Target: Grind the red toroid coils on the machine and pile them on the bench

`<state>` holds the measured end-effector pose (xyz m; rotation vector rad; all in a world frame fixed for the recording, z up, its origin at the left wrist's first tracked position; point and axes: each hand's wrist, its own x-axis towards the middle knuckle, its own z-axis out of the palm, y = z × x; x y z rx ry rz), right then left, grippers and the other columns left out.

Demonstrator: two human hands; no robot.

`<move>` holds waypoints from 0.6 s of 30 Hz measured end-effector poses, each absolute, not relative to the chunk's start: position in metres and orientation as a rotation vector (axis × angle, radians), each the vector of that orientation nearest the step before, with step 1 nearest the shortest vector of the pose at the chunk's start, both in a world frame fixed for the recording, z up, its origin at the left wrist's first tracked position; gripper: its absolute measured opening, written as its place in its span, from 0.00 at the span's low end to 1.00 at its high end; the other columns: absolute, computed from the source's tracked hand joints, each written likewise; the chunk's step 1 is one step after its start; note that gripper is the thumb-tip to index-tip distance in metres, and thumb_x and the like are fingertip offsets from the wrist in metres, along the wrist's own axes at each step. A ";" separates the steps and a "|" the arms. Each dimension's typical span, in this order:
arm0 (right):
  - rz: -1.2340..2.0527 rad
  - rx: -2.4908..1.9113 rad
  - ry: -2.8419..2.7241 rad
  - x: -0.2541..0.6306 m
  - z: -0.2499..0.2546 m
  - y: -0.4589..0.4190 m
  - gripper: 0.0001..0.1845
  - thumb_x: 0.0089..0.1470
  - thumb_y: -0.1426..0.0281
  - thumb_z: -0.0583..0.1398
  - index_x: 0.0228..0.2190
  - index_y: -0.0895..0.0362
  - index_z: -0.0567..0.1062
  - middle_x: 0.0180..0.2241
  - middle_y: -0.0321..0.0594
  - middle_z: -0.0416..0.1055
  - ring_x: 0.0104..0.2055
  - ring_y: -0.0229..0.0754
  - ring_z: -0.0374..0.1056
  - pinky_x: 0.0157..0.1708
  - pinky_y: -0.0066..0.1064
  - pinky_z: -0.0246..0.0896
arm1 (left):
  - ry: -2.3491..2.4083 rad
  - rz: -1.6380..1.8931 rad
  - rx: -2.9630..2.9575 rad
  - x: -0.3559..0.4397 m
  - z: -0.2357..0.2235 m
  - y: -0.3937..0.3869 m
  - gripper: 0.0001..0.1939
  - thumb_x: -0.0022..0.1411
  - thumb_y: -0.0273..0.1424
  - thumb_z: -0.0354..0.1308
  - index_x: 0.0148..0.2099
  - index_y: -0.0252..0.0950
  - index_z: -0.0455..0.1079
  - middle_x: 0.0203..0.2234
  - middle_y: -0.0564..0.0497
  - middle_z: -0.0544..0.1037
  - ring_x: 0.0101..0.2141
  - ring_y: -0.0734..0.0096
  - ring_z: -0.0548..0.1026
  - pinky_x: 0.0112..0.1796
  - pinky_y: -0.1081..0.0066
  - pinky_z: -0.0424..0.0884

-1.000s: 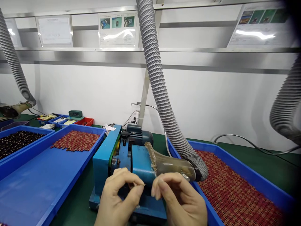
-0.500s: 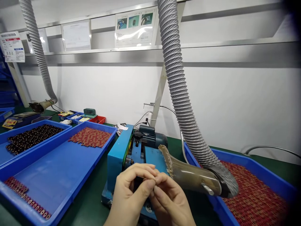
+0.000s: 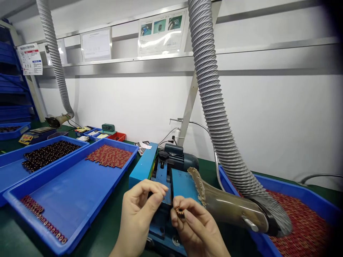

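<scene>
My right hand (image 3: pixel 197 225) pinches a small copper-wound ring coil (image 3: pixel 180 213) between thumb and fingers, its round hole facing me. A little to the left, my left hand (image 3: pixel 142 210) has thumb and index finger pressed together at the tips. Anything between those tips is too small or hidden to make out. The two hands are apart, both in front of a blue bench machine (image 3: pixel 184 182) with a dark motor (image 3: pixel 175 157). Part of the machine's front is hidden behind my hands.
On the left, a blue tray (image 3: pixel 72 194) holds rows of red ring parts; another tray (image 3: pixel 13 159) holds black ones. At the right, a blue tray (image 3: pixel 289 185) is full of red parts. A grey ribbed hose (image 3: pixel 214 92) ends in a brown nozzle (image 3: pixel 230 203) beside the machine.
My hands have parted, the left moving leftward. The ring coil now shows in my right hand's fingers. The whole view has shifted slightly, with the surroundings appearing further right.
</scene>
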<state>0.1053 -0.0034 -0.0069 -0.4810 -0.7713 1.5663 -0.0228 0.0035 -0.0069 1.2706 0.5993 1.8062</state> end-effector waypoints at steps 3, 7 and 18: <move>1.617 -0.465 -0.634 0.106 -0.008 -0.001 0.11 0.37 0.71 0.77 0.25 0.58 0.82 0.30 0.36 0.75 0.29 0.35 0.73 0.30 0.19 0.72 | 0.660 1.714 1.456 -0.031 -0.003 0.003 0.04 0.59 0.26 0.64 0.33 0.40 0.77 0.33 0.53 0.79 0.39 0.70 0.76 0.44 0.75 0.70; 1.700 -0.442 -0.555 0.105 -0.008 -0.001 0.12 0.38 0.71 0.77 0.27 0.56 0.83 0.28 0.35 0.79 0.30 0.34 0.75 0.35 0.21 0.72 | 0.742 1.369 1.739 -0.035 0.003 0.002 0.24 0.47 0.16 0.68 0.43 0.46 0.77 0.45 0.53 0.77 0.48 0.68 0.74 0.49 0.74 0.67; 1.621 -0.437 -0.618 0.095 -0.012 0.000 0.12 0.36 0.72 0.77 0.25 0.60 0.82 0.27 0.34 0.78 0.30 0.33 0.73 0.33 0.18 0.71 | 0.650 1.511 1.503 -0.026 -0.003 0.011 0.06 0.57 0.23 0.64 0.29 0.38 0.77 0.32 0.52 0.79 0.38 0.70 0.76 0.42 0.74 0.69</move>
